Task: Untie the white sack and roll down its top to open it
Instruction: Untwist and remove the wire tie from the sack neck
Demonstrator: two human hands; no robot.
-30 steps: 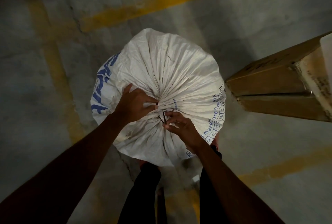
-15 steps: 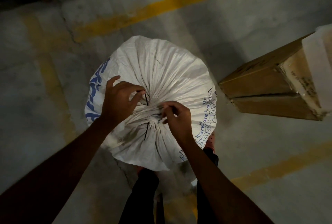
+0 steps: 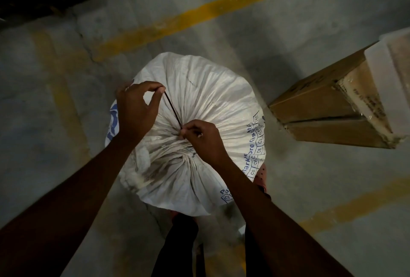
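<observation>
Both hands (image 3: pixel 137 110) (image 3: pixel 203 140) atop white sack (image 3: pixel 213 96), pinching tie (image 3: pixel 172 109).

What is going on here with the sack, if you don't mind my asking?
A person is untying a white sack that stands on the concrete floor. The left hand pinches one end of a thin dark tie and draws it taut, up and away from the knot. The right hand pinches at the gathered neck where the tie comes out. The top is bunched shut, not yet rolled down. A cardboard box lies nearby.
</observation>
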